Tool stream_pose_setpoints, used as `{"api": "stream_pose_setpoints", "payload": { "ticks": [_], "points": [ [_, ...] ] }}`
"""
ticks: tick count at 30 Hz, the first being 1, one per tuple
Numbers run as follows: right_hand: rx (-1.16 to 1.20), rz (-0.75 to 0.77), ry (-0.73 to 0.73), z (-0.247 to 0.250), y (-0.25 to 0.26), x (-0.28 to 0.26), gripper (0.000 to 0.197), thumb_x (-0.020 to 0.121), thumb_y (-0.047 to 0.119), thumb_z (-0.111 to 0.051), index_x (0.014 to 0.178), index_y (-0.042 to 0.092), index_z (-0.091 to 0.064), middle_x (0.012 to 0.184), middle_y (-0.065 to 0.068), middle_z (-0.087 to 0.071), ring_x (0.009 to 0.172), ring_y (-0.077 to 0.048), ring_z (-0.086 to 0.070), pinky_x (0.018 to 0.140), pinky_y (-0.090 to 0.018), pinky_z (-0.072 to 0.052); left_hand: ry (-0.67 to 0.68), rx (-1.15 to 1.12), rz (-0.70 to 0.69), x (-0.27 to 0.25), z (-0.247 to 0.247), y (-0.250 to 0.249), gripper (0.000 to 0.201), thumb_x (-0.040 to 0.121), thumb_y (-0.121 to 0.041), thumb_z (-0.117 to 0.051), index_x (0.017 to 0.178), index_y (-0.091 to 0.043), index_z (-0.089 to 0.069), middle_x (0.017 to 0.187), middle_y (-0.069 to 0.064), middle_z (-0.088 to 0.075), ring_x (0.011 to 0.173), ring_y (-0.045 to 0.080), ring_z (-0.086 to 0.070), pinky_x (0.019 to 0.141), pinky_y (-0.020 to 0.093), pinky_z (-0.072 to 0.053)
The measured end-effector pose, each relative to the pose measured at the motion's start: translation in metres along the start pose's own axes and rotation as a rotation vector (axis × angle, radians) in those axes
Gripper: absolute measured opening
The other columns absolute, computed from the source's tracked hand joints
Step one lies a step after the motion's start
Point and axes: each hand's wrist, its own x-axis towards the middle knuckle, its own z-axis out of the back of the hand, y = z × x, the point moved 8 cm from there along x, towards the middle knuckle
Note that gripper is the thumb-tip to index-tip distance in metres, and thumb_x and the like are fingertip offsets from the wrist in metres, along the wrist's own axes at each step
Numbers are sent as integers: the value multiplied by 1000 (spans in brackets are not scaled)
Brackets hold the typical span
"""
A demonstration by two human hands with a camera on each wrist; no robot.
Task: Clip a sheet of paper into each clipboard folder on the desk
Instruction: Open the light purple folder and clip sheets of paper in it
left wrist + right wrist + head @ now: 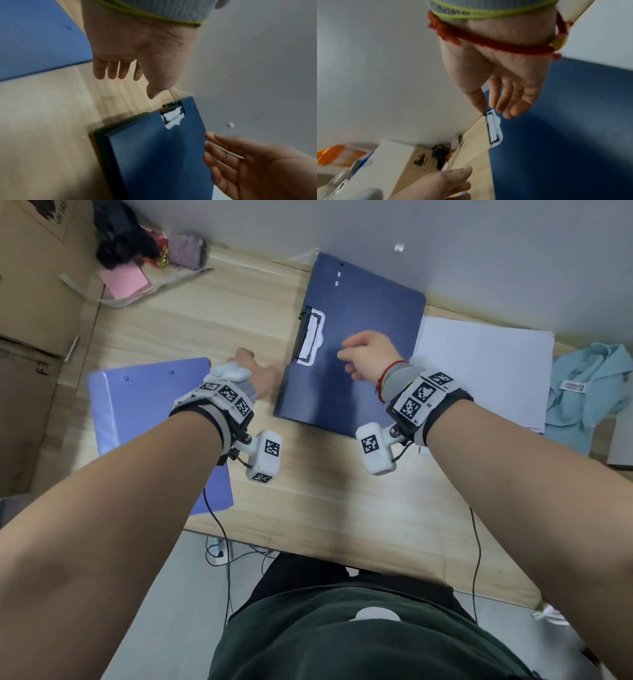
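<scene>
A dark blue clipboard folder (359, 313) lies closed in the middle of the desk, its metal clip (310, 337) on the left edge with white showing under it. My right hand (346, 354) hovers open over its cover just right of the clip (494, 129), holding nothing. My left hand (260, 368) is open beside the folder's near left corner (106, 136), fingers relaxed and empty. A light purple folder (150, 419) lies closed at the left under my left forearm. A stack of white paper (479, 364) sits to the right of the dark folder.
A cardboard box (34, 302) stands at the left edge. A pink notepad (125, 280) and dark clutter (123, 237) fill the back left corner. A light blue cloth (589, 395) lies at the far right. The wall (445, 241) runs right behind the dark folder.
</scene>
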Motion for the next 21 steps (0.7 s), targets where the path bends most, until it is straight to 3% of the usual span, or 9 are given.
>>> {"api": "stream_pose_setpoints", "payload": {
  "ticks": [3,7,8,12,15,18,20,21],
  "points": [
    [-19,41,221,-60,15,-25,10,88,10,-60,98,13,-61,82,-5,-63,67,-17,-62,65,-25,-53,-19,39,81,-5,15,42,61,86,-40,-57,138,-10,-44,135,15,-55,121,35,-54,104,45,-44],
    [-85,2,360,-130,1,-45,11,90,8,-59,101,9,-60,85,-9,-63,62,-16,-59,58,-20,-51,-76,120,182,-19,34,109,58,89,-34,-56,138,-6,-45,138,19,-51,126,38,-50,103,45,-42],
    [-107,-11,390,-152,-4,-50,13,89,9,-60,103,10,-60,88,-10,-63,66,-18,-61,60,-21,-53,-93,130,220,-23,41,133,60,89,-33,-57,141,-6,-42,141,20,-47,129,39,-47,105,45,-40],
    [-262,-26,431,-204,-23,-61,37,87,21,-65,121,11,-59,95,-12,-65,88,-27,-67,91,-42,-55,-143,136,332,-35,53,208,70,86,-31,-62,145,-4,-34,149,24,-33,135,43,-37,111,49,-33],
    [-390,-4,444,-238,-27,-71,46,86,25,-64,125,1,-57,97,-15,-67,91,-30,-66,94,-45,-51,-171,138,426,-45,60,261,87,84,-37,-66,152,-5,-22,156,25,-20,142,45,-26,116,54,-26],
    [-434,35,420,-257,-24,-73,49,87,22,-62,129,-2,-53,118,-20,-65,108,-35,-64,97,-44,-50,-157,90,476,-54,65,288,109,77,-49,-74,154,-6,-10,158,23,-13,145,43,-20,118,54,-23],
    [-426,31,422,-267,-22,-74,47,87,20,-61,128,-1,-53,110,-16,-66,100,-33,-65,88,-37,-53,-149,77,519,-59,70,295,118,68,-58,-77,154,-12,-10,157,16,-19,143,38,-26,115,51,-28],
    [-414,26,425,-271,-22,-75,40,86,19,-62,123,3,-57,100,-12,-66,89,-30,-64,76,-31,-52,-157,74,541,-63,74,294,120,65,-62,-78,152,-14,-12,154,15,-23,140,37,-31,113,50,-32]
  ]
}}
